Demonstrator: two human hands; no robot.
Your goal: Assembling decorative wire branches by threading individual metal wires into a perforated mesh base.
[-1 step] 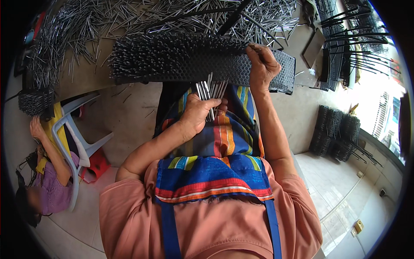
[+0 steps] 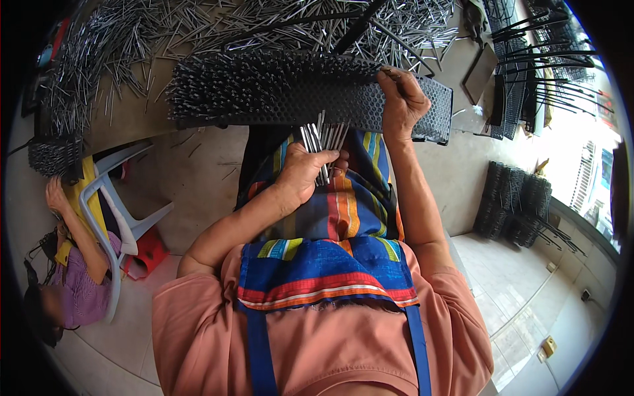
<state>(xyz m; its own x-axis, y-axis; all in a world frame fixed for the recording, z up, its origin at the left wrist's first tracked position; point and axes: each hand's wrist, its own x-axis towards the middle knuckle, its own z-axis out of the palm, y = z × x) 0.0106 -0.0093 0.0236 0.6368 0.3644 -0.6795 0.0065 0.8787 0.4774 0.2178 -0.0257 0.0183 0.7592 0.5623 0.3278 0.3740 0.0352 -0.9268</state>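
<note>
My left hand (image 2: 300, 175) is closed round a loose bundle of thin metal rods (image 2: 310, 136), just in front of a long black perforated rack (image 2: 356, 99). Their upper ends point toward the rack's near edge. Many upright rods (image 2: 224, 86) fill the left and middle of the rack, while its right part shows open holes. Over that right part, my right hand (image 2: 404, 109) has its fingers pinched together at the far edge. Whatever its fingertips hold, if anything, is too small to make out.
Loose metal rods (image 2: 218, 23) lie in a heap across the table (image 2: 112, 125) beyond the rack. At the left, a co-worker's hand (image 2: 58, 196) is at another filled rack (image 2: 54, 156), near a pale plastic chair (image 2: 132, 228). More black racks (image 2: 512, 201) stand on the right.
</note>
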